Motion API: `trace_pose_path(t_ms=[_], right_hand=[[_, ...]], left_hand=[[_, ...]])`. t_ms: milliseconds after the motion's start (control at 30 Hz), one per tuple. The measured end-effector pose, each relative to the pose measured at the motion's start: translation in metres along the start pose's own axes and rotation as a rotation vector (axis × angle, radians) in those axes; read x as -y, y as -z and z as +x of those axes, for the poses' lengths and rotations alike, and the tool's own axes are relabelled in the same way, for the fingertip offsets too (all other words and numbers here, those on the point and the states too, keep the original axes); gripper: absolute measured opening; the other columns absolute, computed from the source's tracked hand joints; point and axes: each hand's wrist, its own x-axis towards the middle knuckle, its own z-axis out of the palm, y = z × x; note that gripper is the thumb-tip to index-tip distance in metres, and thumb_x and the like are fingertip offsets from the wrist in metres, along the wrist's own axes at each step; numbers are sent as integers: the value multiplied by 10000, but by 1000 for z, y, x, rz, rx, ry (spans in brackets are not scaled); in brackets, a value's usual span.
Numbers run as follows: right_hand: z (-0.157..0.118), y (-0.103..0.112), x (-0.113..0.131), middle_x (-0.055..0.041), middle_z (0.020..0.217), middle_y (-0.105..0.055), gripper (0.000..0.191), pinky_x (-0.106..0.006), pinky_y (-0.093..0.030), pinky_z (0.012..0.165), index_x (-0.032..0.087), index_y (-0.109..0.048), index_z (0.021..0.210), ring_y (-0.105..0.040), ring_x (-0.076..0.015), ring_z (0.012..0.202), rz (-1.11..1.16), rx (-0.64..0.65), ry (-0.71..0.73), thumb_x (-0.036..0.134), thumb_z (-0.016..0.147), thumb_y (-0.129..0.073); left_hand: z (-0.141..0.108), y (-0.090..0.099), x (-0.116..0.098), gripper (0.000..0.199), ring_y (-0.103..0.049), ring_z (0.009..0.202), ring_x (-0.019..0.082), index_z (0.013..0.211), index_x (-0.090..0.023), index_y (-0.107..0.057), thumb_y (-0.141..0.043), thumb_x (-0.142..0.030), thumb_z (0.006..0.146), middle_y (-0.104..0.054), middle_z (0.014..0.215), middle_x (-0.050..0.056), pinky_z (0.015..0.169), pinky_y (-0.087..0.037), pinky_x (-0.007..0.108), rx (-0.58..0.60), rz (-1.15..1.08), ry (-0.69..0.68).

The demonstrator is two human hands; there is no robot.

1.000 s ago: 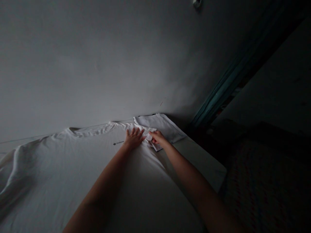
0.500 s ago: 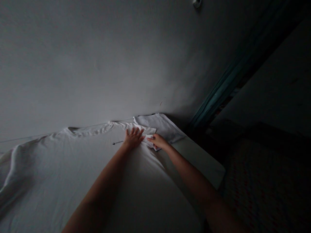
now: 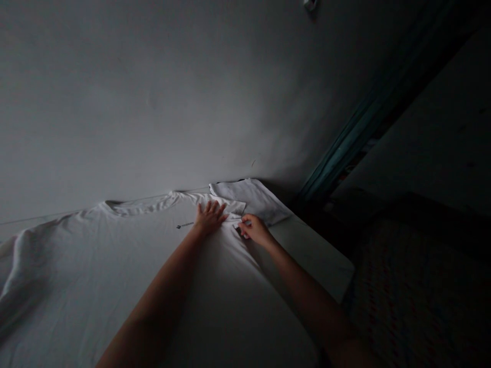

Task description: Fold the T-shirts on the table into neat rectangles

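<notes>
A white T-shirt [image 3: 126, 266] with a small dark print on its chest lies spread out, its neckline toward the wall. My left hand [image 3: 209, 217] rests flat on the shirt near the shoulder, fingers spread. Beside it, my right hand [image 3: 255, 229] pinches the edge of the shirt's sleeve, thumb and fingers closed on the cloth. A small dark gap shows under the fabric by the right fingertips. Behind the sleeve lies a folded white garment [image 3: 257, 197].
The pale table [image 3: 322, 255] ends in a rounded corner at the right. A grey wall [image 3: 153, 102] rises along its far side. Farther right hangs a teal curtain [image 3: 345, 138], and a patterned surface [image 3: 402, 296] lies in shadow below.
My right hand has shifted slightly right, drawing at the sleeve edge, and its fingers are more curled. My left hand stays flat in place.
</notes>
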Motion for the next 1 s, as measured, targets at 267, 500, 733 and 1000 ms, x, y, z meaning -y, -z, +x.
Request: trace_pose_path(t_ms=[267, 500, 733, 1000], right_hand=[[6, -3, -20, 29, 684, -628, 346, -277, -534, 542, 217, -540, 761, -630, -143, 543, 324, -65, 24, 383, 624, -812], [5, 6, -27, -25, 783, -709, 170, -285, -506, 694, 211, -631, 834, -678, -188, 738, -252, -145, 98, 267, 724, -748], [68, 23, 9, -137, 1118, -731, 392, -312, -506, 796, 164, -688, 1110, -689, -274, 1041, -591, -201, -100, 473, 871, -657], [121, 21, 23, -83, 983, -771, 172, -209, -499, 743, 139, -768, 982, -715, -187, 900, -647, -65, -69, 164, 817, -728]], left_hand=[[3, -8, 1, 618, -262, 1495, 390, 1584, -272, -273, -270, -533, 1024, -310, 1631, 132, 1139, -195, 708, -35, 41, -15], [4, -14, 4, 587, -292, 1482, 390, 1573, -324, -295, -330, -513, 1018, -341, 1618, 131, 1131, -194, 719, -87, 19, -27], [6, -13, 4, 604, -269, 1490, 402, 1574, -317, -296, -369, -516, 1009, -334, 1618, 147, 1136, -182, 722, -66, -17, -19], [4, -10, 4, 843, -217, 1505, 416, 1602, -232, -207, -354, -719, 931, -249, 1642, 185, 1154, -163, 706, -4, -13, -20]])
